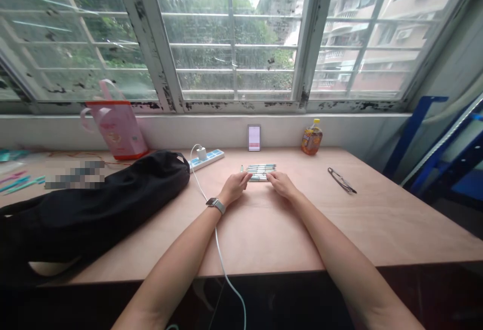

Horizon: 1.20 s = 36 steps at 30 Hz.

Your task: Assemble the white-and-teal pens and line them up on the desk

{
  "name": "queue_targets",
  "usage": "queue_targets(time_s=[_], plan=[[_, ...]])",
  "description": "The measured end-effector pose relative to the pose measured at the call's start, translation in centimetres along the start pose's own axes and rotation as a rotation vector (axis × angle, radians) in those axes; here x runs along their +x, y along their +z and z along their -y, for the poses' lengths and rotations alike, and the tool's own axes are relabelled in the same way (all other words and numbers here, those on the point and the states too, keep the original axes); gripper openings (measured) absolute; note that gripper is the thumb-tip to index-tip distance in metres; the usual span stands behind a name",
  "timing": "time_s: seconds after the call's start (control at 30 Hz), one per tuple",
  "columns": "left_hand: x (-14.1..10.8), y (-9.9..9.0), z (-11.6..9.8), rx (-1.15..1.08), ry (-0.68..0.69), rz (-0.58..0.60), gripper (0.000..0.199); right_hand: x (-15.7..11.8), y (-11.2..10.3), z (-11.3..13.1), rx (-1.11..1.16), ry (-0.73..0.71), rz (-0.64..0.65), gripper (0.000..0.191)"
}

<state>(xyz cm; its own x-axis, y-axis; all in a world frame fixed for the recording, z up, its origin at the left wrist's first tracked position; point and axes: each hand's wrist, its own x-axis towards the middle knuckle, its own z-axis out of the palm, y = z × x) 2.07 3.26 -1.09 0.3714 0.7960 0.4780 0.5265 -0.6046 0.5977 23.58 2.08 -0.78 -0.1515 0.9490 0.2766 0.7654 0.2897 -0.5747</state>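
Nearest to us are two bare forearms, the left (171, 264) and the right (347, 254), reaching in from the bottom edge over a pale wooden table (264, 242). The left wrist wears a watch (214, 202). At the far end of the arms we see a row of slim pens (261, 168) lying side by side on the table, crosswise between the hands. The left hand (235, 187) pinches the left end of the nearest pen between thumb and fingers; the right hand (281, 184) pinches its right end in the same way. Just beyond the left hand we notice a small green tip (242, 168), too small for us to name.

Behind the pens a phone (254, 139) leans upright against the wall, with a yellow-capped bottle (312, 140) to its right and a pair of folded glasses (341, 180) nearer us. To the left, a white charger (201, 153) sits in a power strip (213, 157); a white cable (226, 264) passes under the left wrist and over the table's near edge. Further left lie a long black bag (132, 196) and, behind it, a pink bag (119, 130).
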Motion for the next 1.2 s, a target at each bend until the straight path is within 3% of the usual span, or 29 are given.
queue_targets(time_s=[0.27,0.5,0.83,1.1,1.2], plan=[[-0.16,0.05,-0.18,0.0,-0.012,0.049,0.052,-0.33,-0.46,0.38,-0.003,-0.007,0.04,0.041],[-0.35,0.02,-0.34,0.008,0.068,0.091,0.023,-0.18,-0.76,-0.07,-0.002,0.032,0.03,0.045],[-0.32,0.07,-0.52,-0.041,0.081,0.114,0.038,-0.32,-0.73,0.19,-0.019,0.064,0.052,0.048],[-0.07,0.54,-0.49,-0.351,-0.158,0.158,0.056,-0.1,-0.44,0.08,-0.055,0.007,-0.02,0.037],[0.0,0.67,-0.46,-0.369,-0.158,0.119,0.058,-0.05,-0.28,0.02,-0.016,-0.02,-0.032,0.027]])
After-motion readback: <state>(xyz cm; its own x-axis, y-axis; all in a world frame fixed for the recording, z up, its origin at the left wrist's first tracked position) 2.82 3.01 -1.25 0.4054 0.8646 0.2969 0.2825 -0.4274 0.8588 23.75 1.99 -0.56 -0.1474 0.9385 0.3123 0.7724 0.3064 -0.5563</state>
